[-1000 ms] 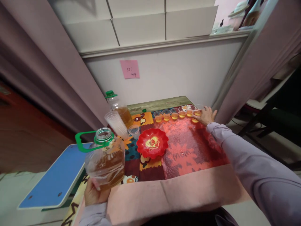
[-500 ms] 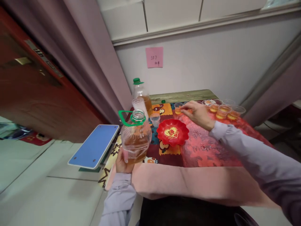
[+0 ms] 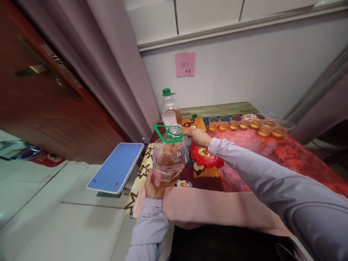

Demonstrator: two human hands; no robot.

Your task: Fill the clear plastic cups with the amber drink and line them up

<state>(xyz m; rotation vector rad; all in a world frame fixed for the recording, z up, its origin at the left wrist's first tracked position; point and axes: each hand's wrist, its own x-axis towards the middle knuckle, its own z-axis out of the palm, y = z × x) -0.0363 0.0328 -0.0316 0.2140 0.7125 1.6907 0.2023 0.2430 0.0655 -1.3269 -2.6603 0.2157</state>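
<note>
My left hand (image 3: 153, 184) is wrapped round the lower side of a large clear jug (image 3: 170, 159) of amber liquid. The jug is uncapped, with a green handle ring at its neck. At the rim of a small clear plastic cup (image 3: 187, 139), just right of the jug's neck, my right hand (image 3: 199, 137) has its fingers pinched. The jug hides part of that cup. Under my right wrist lies a red scalloped dish (image 3: 203, 154). Farther right stand several clear cups (image 3: 224, 125) with amber liquid in the bottom.
Behind the jug are a stack of clear cups (image 3: 169, 117) and a second jug (image 3: 171, 105) with a green cap. A loose green cap (image 3: 194, 116) lies near the table's back edge. A blue-topped stand (image 3: 115, 168) is left of the table.
My right hand has moved left from a cup in the row to the small cup near the jug. My left hand still holds the jug. The view has shifted slightly.
</note>
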